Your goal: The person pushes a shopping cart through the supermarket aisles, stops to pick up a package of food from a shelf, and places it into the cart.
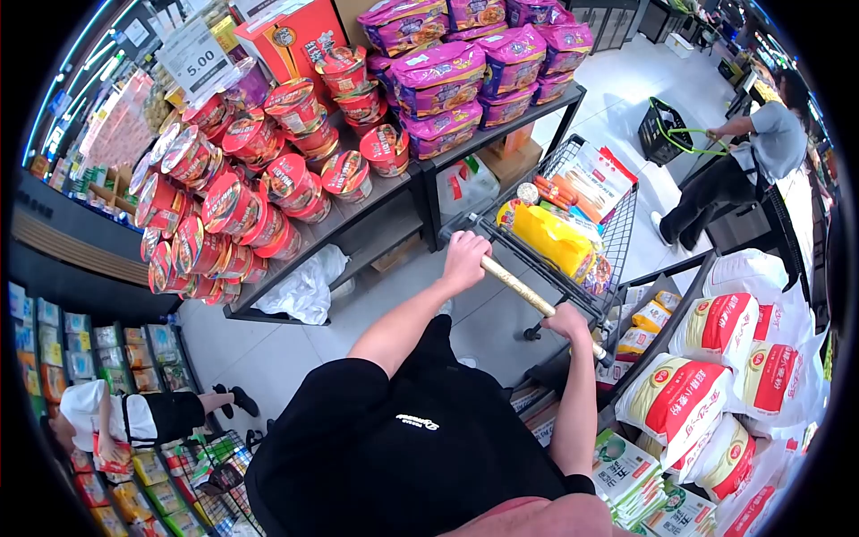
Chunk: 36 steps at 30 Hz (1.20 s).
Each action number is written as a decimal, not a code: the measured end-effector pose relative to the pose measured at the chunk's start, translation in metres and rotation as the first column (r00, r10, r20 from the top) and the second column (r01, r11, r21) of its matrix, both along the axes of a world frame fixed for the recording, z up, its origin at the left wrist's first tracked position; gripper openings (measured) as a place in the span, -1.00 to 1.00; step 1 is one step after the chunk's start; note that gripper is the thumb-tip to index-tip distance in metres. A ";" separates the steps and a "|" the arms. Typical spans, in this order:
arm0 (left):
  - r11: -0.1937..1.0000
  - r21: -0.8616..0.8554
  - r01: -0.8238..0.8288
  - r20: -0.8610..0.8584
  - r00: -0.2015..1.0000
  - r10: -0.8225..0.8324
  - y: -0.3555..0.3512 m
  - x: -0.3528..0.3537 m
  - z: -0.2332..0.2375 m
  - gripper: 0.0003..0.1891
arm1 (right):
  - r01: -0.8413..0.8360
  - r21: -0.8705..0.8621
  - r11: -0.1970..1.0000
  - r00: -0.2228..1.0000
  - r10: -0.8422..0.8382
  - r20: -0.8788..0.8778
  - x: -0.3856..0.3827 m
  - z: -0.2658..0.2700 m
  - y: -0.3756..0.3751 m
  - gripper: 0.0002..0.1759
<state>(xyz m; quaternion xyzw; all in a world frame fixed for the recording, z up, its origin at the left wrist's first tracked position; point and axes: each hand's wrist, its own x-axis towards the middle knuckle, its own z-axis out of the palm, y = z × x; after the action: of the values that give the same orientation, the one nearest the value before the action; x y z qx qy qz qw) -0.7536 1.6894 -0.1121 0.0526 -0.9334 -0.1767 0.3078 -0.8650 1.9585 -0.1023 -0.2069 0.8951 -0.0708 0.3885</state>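
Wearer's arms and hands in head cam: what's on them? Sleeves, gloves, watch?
Both arms are bare below the short sleeves of a black T-shirt, which has a small white logo on the front. The left hand and right hand are bare: no gloves, and no watch, band or ring shows at this size.

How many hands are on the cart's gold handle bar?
2. The left hand grips the gold metal handle bar of the black wire shopping cart at its left end; the right hand grips near the right end.
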 end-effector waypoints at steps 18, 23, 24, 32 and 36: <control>0.998 -0.032 -0.053 -0.032 0.998 0.052 -0.008 0.038 -0.004 -0.80 | -0.020 -0.038 0.999 0.992 0.015 -0.127 0.043 0.010 -0.009 -0.53; 0.998 -0.038 -0.048 -0.014 0.999 0.048 -0.005 0.049 -0.005 -0.80 | 0.009 -0.074 0.997 0.988 -0.020 -0.153 0.052 -0.005 -0.005 -0.53; 0.997 -0.041 -0.059 -0.017 0.998 0.058 -0.004 0.051 -0.004 -0.81 | 0.014 -0.079 0.997 0.986 -0.027 -0.167 0.055 -0.004 -0.005 -0.53; 0.999 -0.042 -0.014 0.000 1.000 0.014 -0.006 0.063 -0.007 -0.87 | 0.036 -0.053 0.998 0.988 -0.043 -0.146 0.066 0.002 -0.002 -0.55; 0.999 -0.048 0.026 -0.020 0.999 -0.027 -0.011 0.063 -0.005 -0.85 | 0.036 -0.030 0.999 0.984 -0.041 -0.176 0.070 0.007 -0.006 -0.56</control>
<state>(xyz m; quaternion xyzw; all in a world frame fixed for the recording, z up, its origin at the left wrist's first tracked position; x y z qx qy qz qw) -0.6907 1.6781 -0.1172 0.0308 -0.9347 -0.1591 0.3164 -0.7947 1.9525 -0.0956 -0.2002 0.9288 -0.0716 0.3034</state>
